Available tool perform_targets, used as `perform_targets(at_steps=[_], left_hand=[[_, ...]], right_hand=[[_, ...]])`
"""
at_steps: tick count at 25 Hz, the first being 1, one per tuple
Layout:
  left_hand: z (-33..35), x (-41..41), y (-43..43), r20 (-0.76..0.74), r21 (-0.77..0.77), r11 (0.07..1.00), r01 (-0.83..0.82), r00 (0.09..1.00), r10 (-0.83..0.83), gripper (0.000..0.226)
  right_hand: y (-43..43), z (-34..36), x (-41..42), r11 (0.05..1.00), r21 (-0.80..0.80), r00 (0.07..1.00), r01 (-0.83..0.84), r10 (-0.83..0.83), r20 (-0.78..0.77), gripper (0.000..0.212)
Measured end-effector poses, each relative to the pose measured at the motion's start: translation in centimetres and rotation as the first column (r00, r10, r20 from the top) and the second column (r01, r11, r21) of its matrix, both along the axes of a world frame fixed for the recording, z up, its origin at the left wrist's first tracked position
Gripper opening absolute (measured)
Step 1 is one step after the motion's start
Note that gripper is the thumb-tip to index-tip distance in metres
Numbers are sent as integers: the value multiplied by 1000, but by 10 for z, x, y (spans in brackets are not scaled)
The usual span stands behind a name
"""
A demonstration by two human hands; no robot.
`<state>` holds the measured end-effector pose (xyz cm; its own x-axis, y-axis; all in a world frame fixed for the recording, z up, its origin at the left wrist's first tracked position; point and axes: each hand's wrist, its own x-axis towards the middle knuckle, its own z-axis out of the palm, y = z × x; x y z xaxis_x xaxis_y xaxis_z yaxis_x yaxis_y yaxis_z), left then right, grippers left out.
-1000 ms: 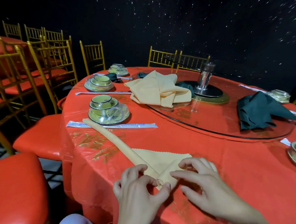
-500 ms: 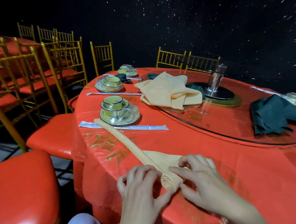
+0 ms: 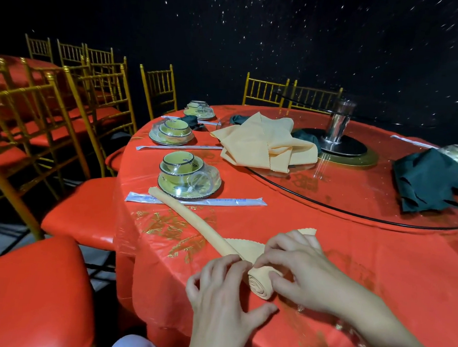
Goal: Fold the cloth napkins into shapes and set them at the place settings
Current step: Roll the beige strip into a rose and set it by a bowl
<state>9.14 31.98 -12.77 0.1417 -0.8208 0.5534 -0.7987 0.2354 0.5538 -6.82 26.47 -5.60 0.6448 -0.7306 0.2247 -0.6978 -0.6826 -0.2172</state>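
A pale yellow napkin (image 3: 193,219) lies on the red tablecloth as a long thin roll that runs from the near bowl setting down to the table's front edge. Its near end is wound into a tight spiral coil (image 3: 260,284). My left hand (image 3: 220,296) curls its fingers around the coil from the left, thumb under it. My right hand (image 3: 305,272) pinches the coil from the right with thumb and fingers. A flat scalloped corner of the same napkin (image 3: 303,233) sticks out behind my right hand.
Three wrapped bowl settings (image 3: 188,180) with packed chopsticks (image 3: 221,201) line the left rim. On the glass turntable (image 3: 354,208) lie a loose yellow napkin pile (image 3: 264,146) and dark green napkins (image 3: 431,180). Gold chairs with red seats (image 3: 80,218) stand to the left.
The coil at the napkin's near end has grown thicker as both hands wound it up along the roll. The camera view has swung slightly left.
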Motion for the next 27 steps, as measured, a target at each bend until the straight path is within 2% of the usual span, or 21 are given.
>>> perform_targets(at_steps=[2, 6, 9, 12, 17, 19, 22, 25, 27], left_hand=[[1, -1, -2, -8, 8, 1000, -6, 1000, 6, 57], [2, 3, -9, -71, -11, 1000, -24, 997, 24, 47], [1, -2, -5, -71, -12, 1000, 2, 997, -2, 42], [0, -15, 6, -68, -28, 998, 56, 996, -58, 39], [-1, -26, 14, -102, -12, 997, 77, 992, -78, 35], [2, -25, 15, -69, 12, 997, 73, 995, -72, 36], [7, -21, 14, 9, 27, 997, 67, 998, -67, 46], [7, -13, 12, -17, 11, 998, 69, 998, -69, 66], [4, -8, 11, -18, -3, 995, 102, 995, -102, 70]], right_hand=[[-4, 0, 6, 1000, 13, 1000, -14, 14, -1, 47], [2, -5, 1, 997, -46, 985, 55, -47, 166, 22], [17, -10, -15, 991, -91, 965, 97, -71, 254, 14], [34, -19, -29, 977, -178, 959, 117, -65, 275, 16], [56, -36, -41, 903, -360, 933, 234, -104, 345, 26], [57, -42, -39, 889, -384, 937, 248, -120, 327, 30], [55, -43, -35, 908, -328, 930, 260, -144, 338, 28], [53, -37, -29, 927, -283, 945, 247, -165, 283, 28], [50, -31, -24, 939, -257, 956, 227, -165, 242, 27]])
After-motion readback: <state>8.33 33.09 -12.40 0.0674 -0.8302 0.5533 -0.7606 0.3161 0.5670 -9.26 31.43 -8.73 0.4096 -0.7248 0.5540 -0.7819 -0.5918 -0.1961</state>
